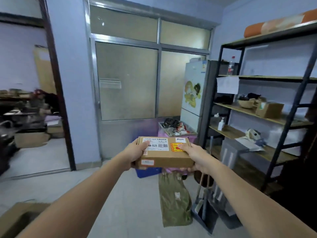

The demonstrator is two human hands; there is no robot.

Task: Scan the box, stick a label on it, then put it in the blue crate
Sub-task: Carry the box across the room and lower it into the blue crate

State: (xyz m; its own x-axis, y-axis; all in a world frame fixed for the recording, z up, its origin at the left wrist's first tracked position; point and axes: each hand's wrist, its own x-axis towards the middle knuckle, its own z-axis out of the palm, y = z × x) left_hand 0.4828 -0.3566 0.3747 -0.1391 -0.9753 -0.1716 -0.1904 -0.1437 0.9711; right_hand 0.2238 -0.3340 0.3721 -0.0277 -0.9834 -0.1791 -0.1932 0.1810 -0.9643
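Head view, hands (135, 154) gripping box (164, 152), blue crate (148, 172) beneath

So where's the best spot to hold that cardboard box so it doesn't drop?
Hold the cardboard box by its two short ends, coming in from both sides. It is flat and wide, so the left hand and right hand each take an end, thumb on top and fingers underneath. That probably keeps it level, though both thumbs overlap labels.

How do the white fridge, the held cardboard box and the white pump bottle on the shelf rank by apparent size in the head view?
1. White fridge
2. Cardboard box, though nearer the camera
3. Pump bottle
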